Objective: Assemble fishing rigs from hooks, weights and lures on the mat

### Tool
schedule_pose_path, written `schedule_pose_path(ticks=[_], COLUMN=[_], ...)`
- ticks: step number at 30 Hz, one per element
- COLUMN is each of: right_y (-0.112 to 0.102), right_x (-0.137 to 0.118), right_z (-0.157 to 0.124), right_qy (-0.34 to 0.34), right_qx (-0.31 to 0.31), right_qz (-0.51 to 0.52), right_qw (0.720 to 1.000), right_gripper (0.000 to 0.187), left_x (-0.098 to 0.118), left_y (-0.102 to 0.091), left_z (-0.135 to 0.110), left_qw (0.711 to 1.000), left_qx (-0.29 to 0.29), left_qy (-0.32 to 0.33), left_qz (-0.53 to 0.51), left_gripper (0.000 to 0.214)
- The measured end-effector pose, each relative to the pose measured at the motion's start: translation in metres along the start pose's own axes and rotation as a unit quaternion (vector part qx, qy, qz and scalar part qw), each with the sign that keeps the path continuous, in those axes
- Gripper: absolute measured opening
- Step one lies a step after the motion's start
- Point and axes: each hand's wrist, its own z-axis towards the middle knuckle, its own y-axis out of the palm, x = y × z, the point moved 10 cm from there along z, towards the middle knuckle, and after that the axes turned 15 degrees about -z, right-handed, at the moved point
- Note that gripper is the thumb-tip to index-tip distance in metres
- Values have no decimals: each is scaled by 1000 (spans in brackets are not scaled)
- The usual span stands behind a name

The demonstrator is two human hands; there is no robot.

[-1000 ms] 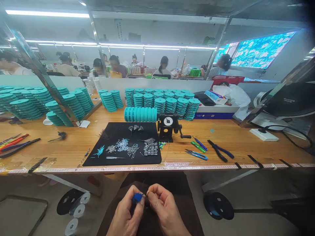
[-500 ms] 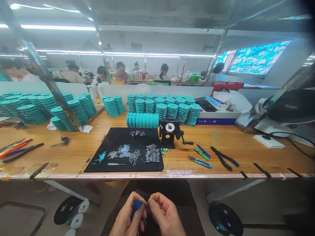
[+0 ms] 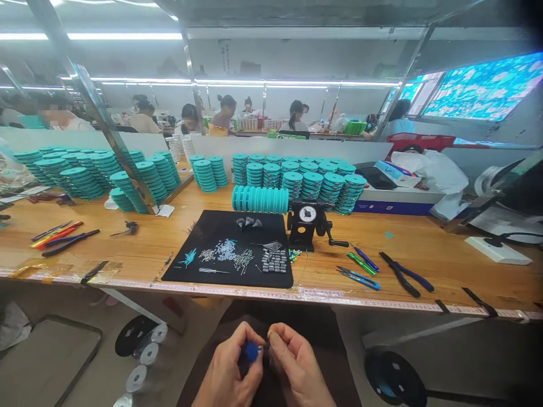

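My left hand (image 3: 232, 364) is curled around a small bright blue object (image 3: 251, 351) whose kind I cannot make out. Close beside it, my right hand (image 3: 297, 362) pinches thumb and forefinger together on something too small to name. Both hands are low, in front of the table edge, over dark cloth. Beyond them on the table lies a black mat (image 3: 220, 229). It carries grey cylindrical pieces (image 3: 274, 261), pale bluish bits (image 3: 225, 249), teal slivers (image 3: 188, 259) and a small clear-handled screwdriver (image 3: 214, 271).
A hand-cranked black winder (image 3: 308, 223) holds a row of teal spools (image 3: 261, 200). More teal spools (image 3: 292, 183) stand stacked behind it. To the right lie blue thread snips (image 3: 360, 278), pens (image 3: 361, 263) and pliers (image 3: 405, 274). Several people sit farther back.
The view has swung left, so the table appears shifted right and slightly up. My hands stay close together; the blue object shows rounder between my left fingers.
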Motion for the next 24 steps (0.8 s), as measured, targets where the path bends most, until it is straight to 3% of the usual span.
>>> schedule_pose_path(ticks=[9,18,21,24], right_y=[8,8,6,-1], right_x=[-5,-33,-36,-33], right_z=[3,-13,-14,-12], right_qy=[-47,-89,-91,-72], right_qx=[-14,50,71,99], right_qz=[-40,-115,-136,-142], right_qw=[998,988,984,982], right_gripper=[42,44,46,50], left_x=[12,15,11,6], left_y=[-14,-17,-14,-14], left_z=[-5,-3,0,2], left_qw=[994,997,996,996], left_qx=[66,44,15,21], left_qy=[70,12,-15,-27], left_qz=[48,-67,-87,-88], left_gripper=[10,12,17,16])
